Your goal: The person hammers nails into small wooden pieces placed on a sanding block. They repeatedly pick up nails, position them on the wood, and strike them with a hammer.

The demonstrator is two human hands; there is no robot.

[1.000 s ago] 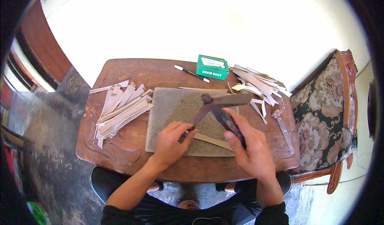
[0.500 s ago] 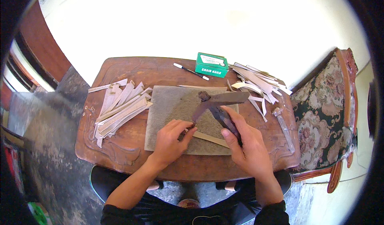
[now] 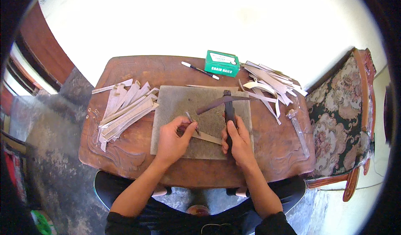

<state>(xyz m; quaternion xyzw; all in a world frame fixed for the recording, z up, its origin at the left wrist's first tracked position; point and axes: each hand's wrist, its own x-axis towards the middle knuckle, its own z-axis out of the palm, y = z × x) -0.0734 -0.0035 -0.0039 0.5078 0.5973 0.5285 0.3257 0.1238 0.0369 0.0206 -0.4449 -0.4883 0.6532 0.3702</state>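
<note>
My left hand pinches a slim, dark metal rod that looks like a punch, its lower end by a pale tan strip. The strip lies on a grey slab in front of me. Closed around the dark handle of a hammer, my right hand holds it over the slab's right part. The hammer's long, narrow head points left, above the strip and apart from the rod. My right fingers hide the strip's right end.
Pale strips lie in a pile at the left and another at the far right. A green box and a marker pen stand and lie at the back. Another hammer-like tool rests at the right, near an upholstered chair.
The hammer has swung upright and its head has come away from my left fingers. My right hand has moved left and inward. The rod's top now shows above my left fingers.
</note>
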